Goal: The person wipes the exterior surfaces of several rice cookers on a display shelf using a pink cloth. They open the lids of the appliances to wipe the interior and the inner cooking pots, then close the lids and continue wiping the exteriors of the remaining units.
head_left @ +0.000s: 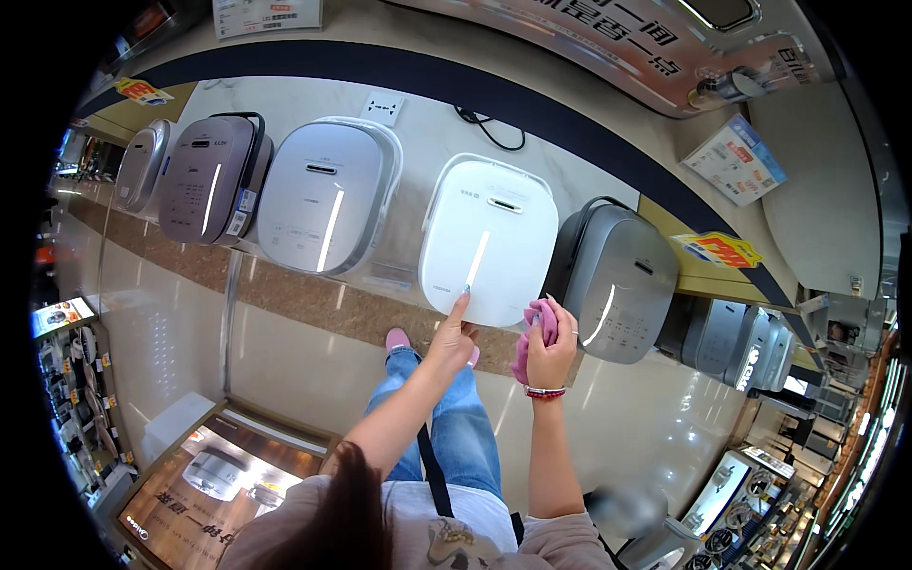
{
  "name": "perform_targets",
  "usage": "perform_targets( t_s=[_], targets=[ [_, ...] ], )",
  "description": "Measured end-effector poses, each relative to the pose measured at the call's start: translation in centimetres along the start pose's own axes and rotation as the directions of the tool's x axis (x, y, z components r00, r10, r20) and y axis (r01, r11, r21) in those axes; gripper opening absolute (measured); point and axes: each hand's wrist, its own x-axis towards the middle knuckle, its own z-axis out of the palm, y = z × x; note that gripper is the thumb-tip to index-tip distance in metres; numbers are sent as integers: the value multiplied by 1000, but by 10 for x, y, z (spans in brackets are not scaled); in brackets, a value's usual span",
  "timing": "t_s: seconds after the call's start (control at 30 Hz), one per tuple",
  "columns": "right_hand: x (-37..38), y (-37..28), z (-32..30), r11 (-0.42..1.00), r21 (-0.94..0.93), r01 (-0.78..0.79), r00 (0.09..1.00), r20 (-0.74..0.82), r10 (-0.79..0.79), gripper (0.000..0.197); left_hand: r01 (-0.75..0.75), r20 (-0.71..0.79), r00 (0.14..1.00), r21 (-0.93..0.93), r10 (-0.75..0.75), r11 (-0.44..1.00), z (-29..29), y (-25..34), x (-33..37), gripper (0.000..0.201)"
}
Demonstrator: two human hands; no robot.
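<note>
A white rice cooker (pixel 489 228) with a rounded square lid stands on the display shelf in front of me. My left hand (pixel 454 334) grips its front edge, thumb on top of the lid and fingers curled beneath the rim. My right hand (pixel 556 351) is closed on a bunched pink cloth (pixel 521 361) beside the cooker's front right corner. Whether the cloth touches the cooker I cannot tell. Right of it sits a dark grey rice cooker (pixel 622 285), close to my right hand.
Leftward along the shelf stand a light grey-blue cooker (pixel 318 204), a mauve cooker (pixel 204 180) and a smaller one (pixel 142 169). A black power cord (pixel 494 131) lies behind the white cooker, near a wall socket (pixel 382 107). Price cards (pixel 736 161) stand on the ledge above.
</note>
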Motion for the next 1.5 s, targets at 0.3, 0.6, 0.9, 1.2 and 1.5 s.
perform_targets(
  t_s=[0.3, 0.6, 0.9, 1.2, 1.5],
  targets=[
    [17, 11, 12, 983, -124, 139, 990, 51, -134, 37, -63, -206, 976, 16, 65, 998, 3, -2, -7, 69],
    [30, 19, 11, 967, -116, 227, 965, 164, -207, 43, -21, -131, 991, -53, 14, 998, 5, 8, -10, 55],
    [14, 51, 27, 934, -205, 292, 940, 239, -242, 50, -55, -186, 981, 15, 56, 998, 1, 2, -2, 66],
    [12, 52, 25, 925, -227, 306, 920, 319, -226, 52, -1, -209, 978, 6, 3, 1000, -1, 4, 0, 84],
    [19, 40, -4, 981, -43, 190, 940, 296, -169, 53, -45, -207, 976, 119, 69, 992, 30, 14, -33, 76]
  ],
)
